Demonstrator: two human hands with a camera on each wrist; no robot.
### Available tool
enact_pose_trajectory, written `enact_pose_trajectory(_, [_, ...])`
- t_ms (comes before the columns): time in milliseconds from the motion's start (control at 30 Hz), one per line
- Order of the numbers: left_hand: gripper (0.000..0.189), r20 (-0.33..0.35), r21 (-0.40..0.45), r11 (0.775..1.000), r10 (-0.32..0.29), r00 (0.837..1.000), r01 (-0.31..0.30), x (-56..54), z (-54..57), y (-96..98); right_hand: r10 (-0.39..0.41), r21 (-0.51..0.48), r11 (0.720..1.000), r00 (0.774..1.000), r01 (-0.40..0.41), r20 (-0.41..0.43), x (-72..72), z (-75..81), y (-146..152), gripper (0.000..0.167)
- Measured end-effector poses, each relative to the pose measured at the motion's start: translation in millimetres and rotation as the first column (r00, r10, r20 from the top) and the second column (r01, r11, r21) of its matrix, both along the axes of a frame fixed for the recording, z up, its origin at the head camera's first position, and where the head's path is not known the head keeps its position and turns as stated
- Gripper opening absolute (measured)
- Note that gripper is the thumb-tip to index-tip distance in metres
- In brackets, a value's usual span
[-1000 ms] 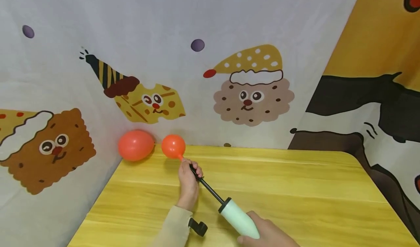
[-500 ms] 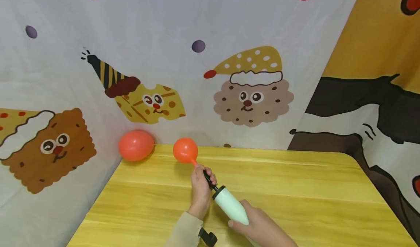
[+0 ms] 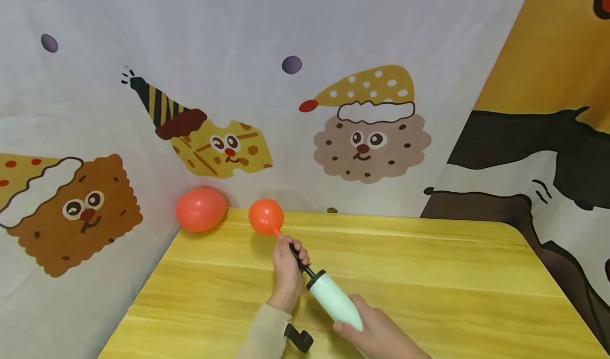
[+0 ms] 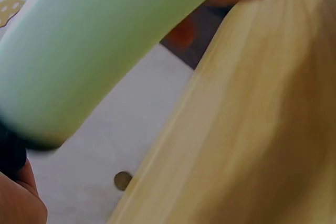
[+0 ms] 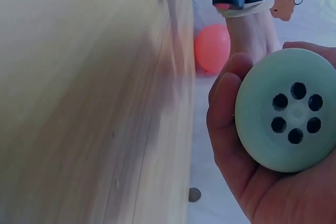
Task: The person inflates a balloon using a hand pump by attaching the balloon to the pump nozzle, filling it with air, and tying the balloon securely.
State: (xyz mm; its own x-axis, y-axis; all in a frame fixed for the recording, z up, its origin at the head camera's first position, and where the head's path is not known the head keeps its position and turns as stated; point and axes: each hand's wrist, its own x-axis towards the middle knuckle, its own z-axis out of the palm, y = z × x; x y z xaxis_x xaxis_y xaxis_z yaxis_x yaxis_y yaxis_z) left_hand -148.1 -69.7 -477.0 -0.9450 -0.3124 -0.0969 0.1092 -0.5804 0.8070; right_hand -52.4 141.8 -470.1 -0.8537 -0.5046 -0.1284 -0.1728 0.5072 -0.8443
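Jointly, the left hand [image 3: 286, 268] and right hand [image 3: 375, 326] grasp a mint-green pump [image 3: 335, 302], the left clenching its black front behind an orange balloon [image 3: 266, 217], the right clasping its body.

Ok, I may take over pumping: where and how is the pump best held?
Probably round the green barrel near the holed end, from the near right: it is a thick cylinder slanting that way, and the right hand wraps it there, holes uncovered. The left hand holds the black end by the small balloon.
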Motion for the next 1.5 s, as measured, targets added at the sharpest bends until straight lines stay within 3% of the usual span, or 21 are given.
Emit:
enact_pose_trajectory(300, [0.036,-0.037,0.027,0.995,0.096,0.995,-0.095,-19.1,20.0,-32.2,0.058,0.008,0.998,0.995,-0.059,0.085,12.5,9.3,30.0,0.057])
enact_pose_trajectory(467, [0.035,-0.05,0.058,0.99,0.128,0.991,-0.125,-24.9,23.3,-39.7,0.067,0.026,0.997,0.996,-0.069,0.064,14.0,11.6,36.4,0.055])
enact_pose_trajectory(767, [0.031,-0.015,0.021,0.996,0.087,0.996,-0.087,-16.1,14.8,-28.8,0.045,0.054,0.997,0.996,-0.049,0.072,5.5,8.5,14.7,0.057])
enact_pose_trajectory(967, [0.029,-0.015,0.007,1.0,0.029,0.999,-0.029,-7.4,10.3,-11.8,0.001,0.067,0.998,1.0,-0.001,0.0,1.2,10.7,1.1,0.057])
enact_pose_trajectory(1233, [0.028,-0.005,0.007,0.999,-0.034,0.999,0.034,4.0,8.6,7.2,-0.015,0.004,1.0,0.999,0.015,-0.031,-13.2,12.8,-13.2,0.057])
enact_pose_trajectory(1367, [0.029,-0.004,-0.002,0.999,-0.04,0.999,0.04,3.7,7.7,7.6,-0.02,-0.03,0.999,0.999,0.018,-0.046,-15.5,12.6,-17.9,0.057])
enact_pose_trajectory(1500, [0.035,-0.015,-0.026,0.999,-0.035,0.999,0.034,-1.4,9.1,1.6,-0.032,-0.046,0.998,0.999,0.032,-0.004,-12.3,9.5,-21.1,0.056])
